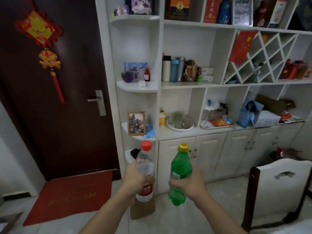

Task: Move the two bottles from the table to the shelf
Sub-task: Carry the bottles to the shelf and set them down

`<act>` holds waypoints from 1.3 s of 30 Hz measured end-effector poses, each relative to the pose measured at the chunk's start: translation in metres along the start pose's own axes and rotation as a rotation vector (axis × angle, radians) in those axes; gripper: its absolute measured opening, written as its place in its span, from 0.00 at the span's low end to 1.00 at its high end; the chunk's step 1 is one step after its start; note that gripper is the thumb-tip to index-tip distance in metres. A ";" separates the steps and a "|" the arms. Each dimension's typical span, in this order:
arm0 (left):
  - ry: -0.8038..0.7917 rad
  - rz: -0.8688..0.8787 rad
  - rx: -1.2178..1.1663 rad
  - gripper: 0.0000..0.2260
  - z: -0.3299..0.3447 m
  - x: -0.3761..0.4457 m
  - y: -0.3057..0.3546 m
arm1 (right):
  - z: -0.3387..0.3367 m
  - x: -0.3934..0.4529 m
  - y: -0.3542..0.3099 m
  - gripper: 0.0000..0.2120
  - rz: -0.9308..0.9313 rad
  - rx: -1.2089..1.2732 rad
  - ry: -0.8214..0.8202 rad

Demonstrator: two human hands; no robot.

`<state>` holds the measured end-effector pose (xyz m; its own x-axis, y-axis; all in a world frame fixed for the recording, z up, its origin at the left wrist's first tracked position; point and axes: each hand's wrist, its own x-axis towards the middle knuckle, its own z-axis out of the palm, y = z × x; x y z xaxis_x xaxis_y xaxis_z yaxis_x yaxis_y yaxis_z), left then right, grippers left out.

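My left hand [135, 179] grips a clear water bottle [144, 163] with a red cap and red label, held upright in the air. My right hand [189, 184] grips a green bottle [180, 168] with a yellow cap, also upright. Both bottles are at about the same height, side by side, in front of the white shelf unit [158, 108]. They hang below the shelf's lowest open board [177, 133], level with the cabinet doors. The table is out of view.
The shelf boards carry flasks [173, 69], a tray of glasses [179, 123], a framed picture [136, 123], masks and boxes. A dark door [67, 81] with a red mat [70, 195] is on the left. A white chair back [278, 188] stands at the lower right.
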<state>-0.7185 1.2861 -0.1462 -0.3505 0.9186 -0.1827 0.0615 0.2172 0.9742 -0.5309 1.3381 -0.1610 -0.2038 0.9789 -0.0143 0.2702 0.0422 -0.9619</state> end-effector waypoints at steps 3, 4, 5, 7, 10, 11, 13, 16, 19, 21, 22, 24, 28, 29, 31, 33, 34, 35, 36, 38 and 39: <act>-0.069 0.023 0.070 0.23 -0.019 0.052 0.011 | 0.027 0.038 -0.008 0.11 0.033 0.020 0.112; -0.096 0.031 0.091 0.23 -0.024 0.068 0.015 | 0.034 0.049 -0.012 0.11 0.048 0.024 0.138; -0.120 0.034 0.105 0.22 -0.028 0.083 0.020 | 0.041 0.060 -0.016 0.11 0.060 0.026 0.155; -0.149 0.032 0.122 0.22 -0.036 0.113 0.029 | 0.051 0.085 -0.022 0.12 0.075 0.033 0.189; -0.177 0.059 0.150 0.24 -0.037 0.156 0.039 | 0.059 0.124 -0.024 0.15 0.095 0.041 0.258; -0.184 0.069 0.153 0.25 -0.036 0.169 0.040 | 0.060 0.137 -0.022 0.17 0.103 0.049 0.269; -0.182 0.072 0.133 0.25 -0.030 0.192 0.042 | 0.057 0.160 -0.020 0.19 0.112 0.063 0.275; -0.177 0.062 0.108 0.25 -0.011 0.226 0.044 | 0.044 0.197 -0.014 0.17 0.112 0.102 0.262; -0.141 0.041 0.087 0.25 0.018 0.259 0.045 | 0.021 0.240 -0.003 0.16 0.124 0.131 0.243; -0.113 0.039 0.093 0.25 0.042 0.279 0.049 | 0.002 0.270 0.005 0.17 0.128 0.114 0.204; -0.091 0.038 0.092 0.24 0.055 0.289 0.052 | -0.009 0.286 0.009 0.18 0.129 0.097 0.179; -0.038 0.047 0.080 0.22 0.085 0.308 0.059 | -0.034 0.318 0.019 0.20 0.116 0.054 0.127; 0.060 0.058 -0.006 0.22 0.138 0.337 0.074 | -0.079 0.373 0.025 0.18 0.062 -0.028 0.021; 0.076 0.060 -0.022 0.23 0.149 0.343 0.077 | -0.088 0.385 0.027 0.17 0.057 -0.027 -0.001; 0.104 0.049 -0.045 0.22 0.167 0.355 0.081 | -0.102 0.405 0.027 0.17 0.054 -0.012 -0.044; 0.120 0.031 -0.060 0.22 0.180 0.367 0.083 | -0.110 0.423 0.028 0.18 0.061 -0.011 -0.071; 0.129 0.021 -0.068 0.22 0.184 0.373 0.085 | -0.113 0.431 0.030 0.19 0.066 -0.008 -0.079; 0.139 0.014 -0.070 0.22 0.188 0.380 0.085 | -0.114 0.439 0.031 0.19 0.073 0.000 -0.084; 0.150 0.006 -0.077 0.22 0.192 0.386 0.086 | -0.114 0.447 0.033 0.20 0.080 0.009 -0.086; 0.172 0.007 -0.078 0.23 0.196 0.401 0.086 | -0.112 0.464 0.036 0.22 0.083 0.012 -0.096; 0.184 0.010 -0.074 0.24 0.197 0.409 0.086 | -0.110 0.471 0.038 0.23 0.083 0.010 -0.106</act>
<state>-0.6726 1.7457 -0.1633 -0.5151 0.8435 -0.1522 -0.0010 0.1770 0.9842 -0.5133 1.8232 -0.1747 -0.2793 0.9524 -0.1223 0.2806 -0.0409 -0.9590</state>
